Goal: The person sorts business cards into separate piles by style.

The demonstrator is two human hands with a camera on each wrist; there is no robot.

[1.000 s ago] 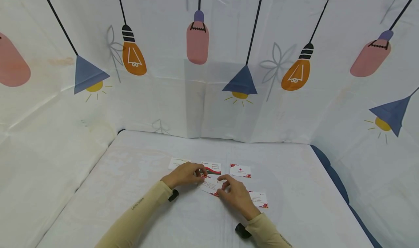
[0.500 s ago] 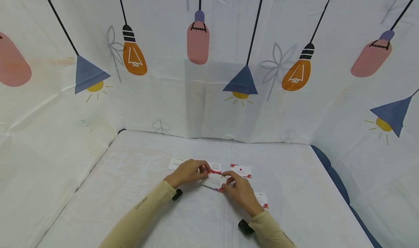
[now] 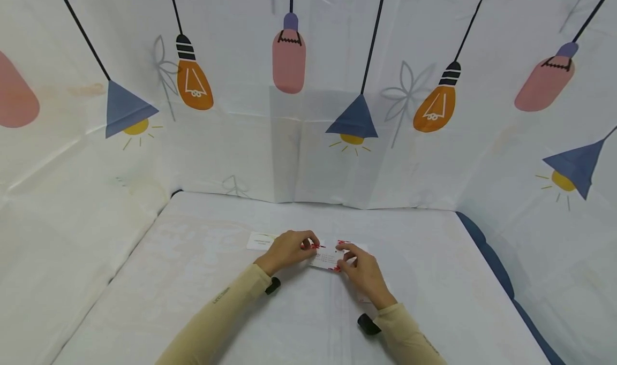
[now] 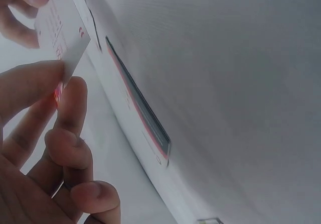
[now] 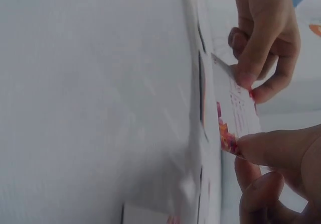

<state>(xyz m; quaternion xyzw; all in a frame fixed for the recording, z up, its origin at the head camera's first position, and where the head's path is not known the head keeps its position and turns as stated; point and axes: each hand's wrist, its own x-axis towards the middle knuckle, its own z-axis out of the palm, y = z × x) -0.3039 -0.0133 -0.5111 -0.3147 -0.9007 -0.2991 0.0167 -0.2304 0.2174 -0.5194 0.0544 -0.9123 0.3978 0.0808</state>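
A white business card (image 3: pixel 326 258) with red floral corners and small print is held above the table between both hands. My left hand (image 3: pixel 289 250) pinches its left end between thumb and forefinger, the other fingers loosely curled. At its right end, the thumb and fingers of my right hand (image 3: pixel 361 271) pinch the card. The right wrist view shows the card (image 5: pixel 233 108) tilted, with a thumb on its printed face. Below, in the left wrist view, a card with a dark grey and red band (image 4: pixel 138 101) lies on the table.
On the white-covered table (image 3: pixel 241 322), a pale card (image 3: pixel 260 241) lies left of my left hand. A red-cornered card (image 3: pixel 354 244) is partly hidden behind my right hand, and another card (image 5: pixel 145 215) lies nearer. A patterned cloth wall (image 3: pixel 231 145) rises behind.
Both hands have moved right and slightly farther away. The card they hold was lower and more tilted; it has come up and right, now in front of the back-row cards.
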